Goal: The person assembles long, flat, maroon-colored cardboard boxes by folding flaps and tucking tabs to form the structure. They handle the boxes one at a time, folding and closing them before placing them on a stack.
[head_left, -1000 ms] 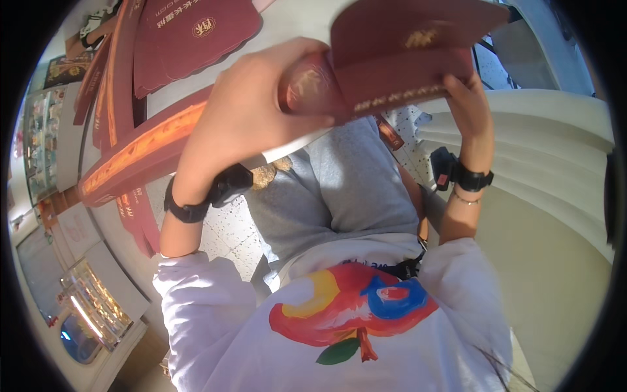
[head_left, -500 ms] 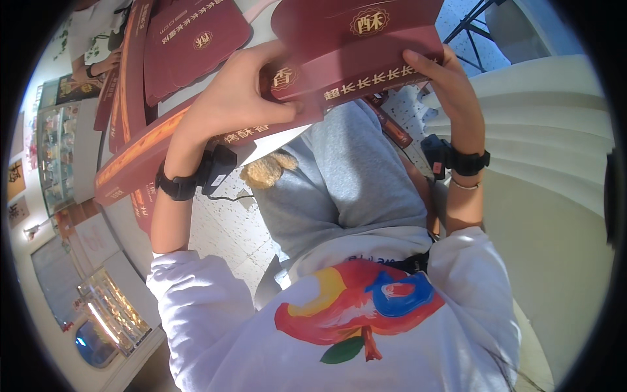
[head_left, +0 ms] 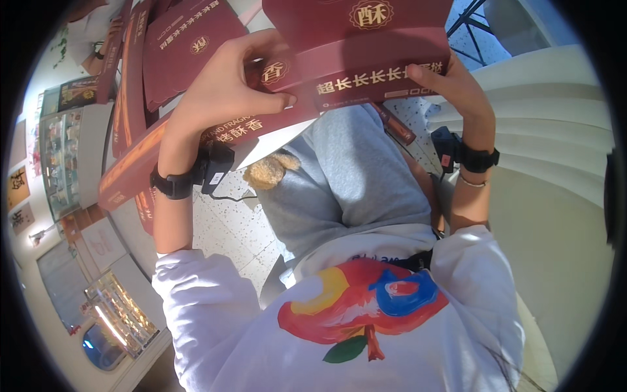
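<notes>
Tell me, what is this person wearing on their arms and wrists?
White sleeves are pushed up above the elbows. The left hand has a black wrist strap carrying a small black device with a thin cable. The right hand has a similar black strap plus a thin bracelet.

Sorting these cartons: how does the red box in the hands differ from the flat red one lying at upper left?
The held box is folded into shape, gripped by the left hand and right hand; the flat box lies unfolded and untouched. Both are dark red with gold print.
</notes>
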`<state>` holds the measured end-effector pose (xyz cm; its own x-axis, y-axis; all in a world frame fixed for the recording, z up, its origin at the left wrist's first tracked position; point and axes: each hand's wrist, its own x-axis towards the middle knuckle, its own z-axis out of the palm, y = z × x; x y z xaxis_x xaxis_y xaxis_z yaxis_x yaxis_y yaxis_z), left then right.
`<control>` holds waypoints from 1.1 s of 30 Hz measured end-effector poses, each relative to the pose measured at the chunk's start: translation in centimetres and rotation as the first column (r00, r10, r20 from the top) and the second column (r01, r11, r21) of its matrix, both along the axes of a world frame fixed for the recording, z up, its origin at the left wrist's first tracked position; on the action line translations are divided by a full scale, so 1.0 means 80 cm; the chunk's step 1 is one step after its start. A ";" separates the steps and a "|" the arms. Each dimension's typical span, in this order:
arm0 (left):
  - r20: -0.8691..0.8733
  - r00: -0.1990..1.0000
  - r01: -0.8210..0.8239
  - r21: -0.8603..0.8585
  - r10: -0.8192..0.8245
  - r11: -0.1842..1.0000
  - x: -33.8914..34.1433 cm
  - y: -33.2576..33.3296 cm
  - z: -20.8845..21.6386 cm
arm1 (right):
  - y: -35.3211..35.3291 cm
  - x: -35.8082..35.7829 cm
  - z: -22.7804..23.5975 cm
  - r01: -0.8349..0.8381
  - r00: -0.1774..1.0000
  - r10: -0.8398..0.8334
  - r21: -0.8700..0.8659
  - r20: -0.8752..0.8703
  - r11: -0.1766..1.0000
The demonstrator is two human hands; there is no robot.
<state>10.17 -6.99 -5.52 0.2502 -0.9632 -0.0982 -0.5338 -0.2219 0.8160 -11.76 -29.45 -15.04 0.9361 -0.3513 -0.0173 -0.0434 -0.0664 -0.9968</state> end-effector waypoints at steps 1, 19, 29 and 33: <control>0.001 1.000 -0.001 0.016 0.001 1.000 -0.001 0.000 0.001 | 0.000 0.001 -0.001 0.005 1.000 -0.005 0.006 -0.002 1.000; 0.069 0.991 -0.119 0.114 0.111 0.986 -0.020 0.000 0.009 | 0.017 -0.004 0.024 0.158 0.982 -0.141 -0.134 0.128 0.978; 0.426 0.905 0.132 -0.297 0.007 0.946 -0.039 0.005 0.006 | -0.004 -0.018 -0.066 0.252 0.940 -0.278 0.148 0.198 0.956; 0.490 0.872 0.184 -0.300 -0.014 0.936 -0.041 0.003 0.001 | 0.005 -0.017 -0.060 0.273 0.928 -0.337 0.330 0.156 0.904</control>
